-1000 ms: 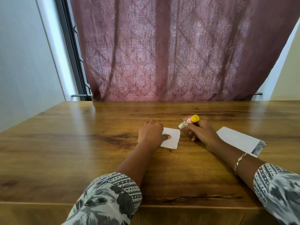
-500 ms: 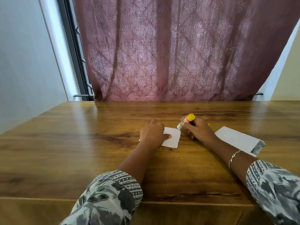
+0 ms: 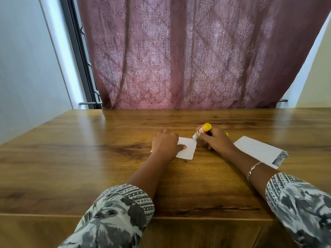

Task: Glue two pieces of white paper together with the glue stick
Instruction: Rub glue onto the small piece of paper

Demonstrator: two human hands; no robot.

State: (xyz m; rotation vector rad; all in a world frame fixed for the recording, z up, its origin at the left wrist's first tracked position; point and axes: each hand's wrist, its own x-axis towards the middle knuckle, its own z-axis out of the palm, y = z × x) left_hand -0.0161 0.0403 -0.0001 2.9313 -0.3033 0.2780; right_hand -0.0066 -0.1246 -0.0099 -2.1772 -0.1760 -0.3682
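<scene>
Glue stick [image 3: 201, 131] tip on small paper [image 3: 188, 152] far-right corner | right hand [image 3: 215, 141] gripping | left hand [image 3: 166, 144] pressing paper

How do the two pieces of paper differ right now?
The small paper is pinned under the left hand; the larger paper lies unheld. The glue stick in the right hand meets the small paper's far corner, not the larger paper, which has a dark patch at one end. Both are white, flat on the table.
</scene>
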